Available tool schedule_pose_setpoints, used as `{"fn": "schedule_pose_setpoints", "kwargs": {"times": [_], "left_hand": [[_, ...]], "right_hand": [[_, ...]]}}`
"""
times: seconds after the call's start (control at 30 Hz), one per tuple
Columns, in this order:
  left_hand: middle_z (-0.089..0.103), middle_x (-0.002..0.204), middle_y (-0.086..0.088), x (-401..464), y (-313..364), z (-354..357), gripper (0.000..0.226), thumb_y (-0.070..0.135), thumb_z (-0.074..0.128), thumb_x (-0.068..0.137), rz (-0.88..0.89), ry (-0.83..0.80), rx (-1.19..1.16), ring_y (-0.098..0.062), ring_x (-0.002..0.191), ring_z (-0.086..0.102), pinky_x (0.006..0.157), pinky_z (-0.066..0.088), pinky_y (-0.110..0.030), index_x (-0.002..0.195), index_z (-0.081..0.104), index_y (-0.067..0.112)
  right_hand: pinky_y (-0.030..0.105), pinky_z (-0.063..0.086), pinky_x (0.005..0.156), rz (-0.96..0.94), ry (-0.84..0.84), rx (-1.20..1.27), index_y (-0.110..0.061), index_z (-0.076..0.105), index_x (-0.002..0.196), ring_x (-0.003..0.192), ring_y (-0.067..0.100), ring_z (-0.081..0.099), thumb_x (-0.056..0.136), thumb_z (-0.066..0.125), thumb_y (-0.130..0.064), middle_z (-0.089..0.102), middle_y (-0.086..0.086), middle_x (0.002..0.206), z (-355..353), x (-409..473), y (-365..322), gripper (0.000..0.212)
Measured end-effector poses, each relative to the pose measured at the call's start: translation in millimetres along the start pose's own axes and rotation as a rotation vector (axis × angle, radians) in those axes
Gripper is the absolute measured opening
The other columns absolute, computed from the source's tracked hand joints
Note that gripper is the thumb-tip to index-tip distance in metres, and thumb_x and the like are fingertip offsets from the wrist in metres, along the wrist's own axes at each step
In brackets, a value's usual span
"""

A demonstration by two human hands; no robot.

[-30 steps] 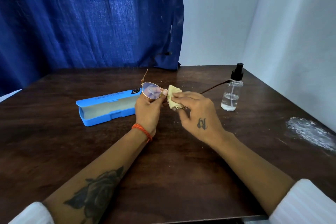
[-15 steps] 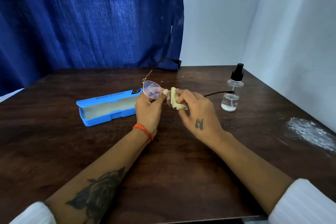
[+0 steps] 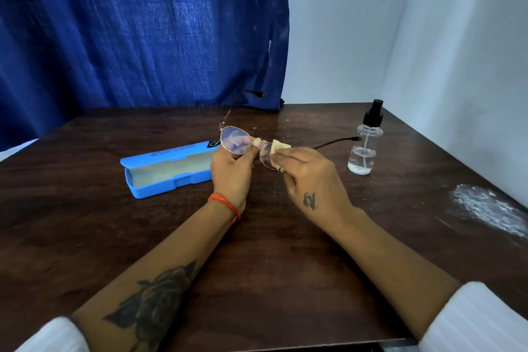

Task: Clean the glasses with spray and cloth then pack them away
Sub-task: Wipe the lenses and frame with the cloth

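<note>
Open case [image 3: 171, 168] on surface [image 3: 85, 223], left of glasses [image 3: 237, 143]; spray bottle [image 3: 364, 146] right; cloth [image 3: 278, 148] on right lens.

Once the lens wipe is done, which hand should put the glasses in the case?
Probably the left hand. It already pinches the glasses at the bridge, and the open blue case lies on its side of the table. The right hand holds the cloth, nearer the spray bottle.
</note>
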State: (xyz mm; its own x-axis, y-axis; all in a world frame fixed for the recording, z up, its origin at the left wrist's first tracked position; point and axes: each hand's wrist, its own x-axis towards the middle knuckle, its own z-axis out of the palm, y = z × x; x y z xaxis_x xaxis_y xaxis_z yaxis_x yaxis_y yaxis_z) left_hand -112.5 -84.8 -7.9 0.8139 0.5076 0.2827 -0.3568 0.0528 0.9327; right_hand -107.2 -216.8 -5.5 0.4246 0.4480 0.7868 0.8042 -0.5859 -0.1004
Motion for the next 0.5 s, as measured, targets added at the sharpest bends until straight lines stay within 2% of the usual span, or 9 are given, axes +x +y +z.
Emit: {"fn": "schedule_pose_setpoints", "kwargs": {"times": [0.1,0.2,0.27,0.37,0.43,0.5], "left_hand": [[0.064,0.09,-0.018,-2.7,-0.8,1.6,0.008,0.01,0.066,0.081,-0.01,-0.021,0.005,-0.029,0.087,0.06,0.087,0.048,-0.045,0.087,0.06,0.011],[0.062,0.082,-0.013,-2.4,-0.3,0.9,0.012,0.008,0.065,0.081,-0.006,0.007,-0.015,-0.022,0.079,0.057,0.079,0.047,-0.039,0.091,0.06,0.003],[0.063,0.082,-0.01,-1.1,-0.2,0.4,0.005,0.006,0.065,0.081,-0.011,0.008,-0.015,-0.022,0.081,0.058,0.08,0.048,-0.038,0.085,0.061,0.008],[0.063,0.081,-0.005,-0.3,0.4,-0.1,0.011,0.005,0.065,0.081,-0.003,0.01,0.001,-0.02,0.084,0.059,0.081,0.048,-0.036,0.079,0.061,0.016],[0.064,0.081,-0.003,-0.5,1.4,-0.1,0.006,0.007,0.065,0.081,0.011,0.01,0.026,-0.017,0.083,0.06,0.083,0.05,-0.035,0.084,0.062,0.011],[0.064,0.082,-0.006,-1.0,1.7,0.6,0.008,0.004,0.064,0.081,0.013,0.004,0.013,-0.017,0.081,0.061,0.085,0.049,-0.035,0.089,0.061,0.005]], "right_hand": [[0.033,0.05,0.086,0.038,0.032,0.027,0.002,0.071,0.097,0.091,0.031,0.067,0.062,0.065,0.018,0.071,0.018,0.098,3.6,2.5,-2.7,0.04],[0.033,0.048,0.089,0.031,0.019,0.125,-0.001,0.072,0.093,0.092,0.027,0.067,0.06,0.064,0.018,0.072,0.015,0.096,4.3,0.9,-3.1,0.039],[0.032,0.051,0.087,0.021,-0.013,0.172,-0.003,0.074,0.088,0.089,0.025,0.069,0.059,0.065,0.016,0.073,0.012,0.092,2.7,-1.6,-2.6,0.036],[0.033,0.057,0.075,0.014,-0.045,0.15,-0.004,0.074,0.077,0.079,0.025,0.07,0.054,0.067,0.015,0.074,0.011,0.083,-1.4,-3.5,-0.2,0.031],[0.034,0.059,0.067,0.026,-0.043,0.088,-0.003,0.074,0.072,0.073,0.027,0.069,0.051,0.066,0.015,0.074,0.011,0.077,-2.6,-3.1,0.8,0.029],[0.035,0.058,0.066,0.044,-0.021,0.039,0.0,0.073,0.076,0.073,0.03,0.068,0.052,0.064,0.015,0.073,0.013,0.077,-1.8,-2.0,-0.5,0.029]]}}
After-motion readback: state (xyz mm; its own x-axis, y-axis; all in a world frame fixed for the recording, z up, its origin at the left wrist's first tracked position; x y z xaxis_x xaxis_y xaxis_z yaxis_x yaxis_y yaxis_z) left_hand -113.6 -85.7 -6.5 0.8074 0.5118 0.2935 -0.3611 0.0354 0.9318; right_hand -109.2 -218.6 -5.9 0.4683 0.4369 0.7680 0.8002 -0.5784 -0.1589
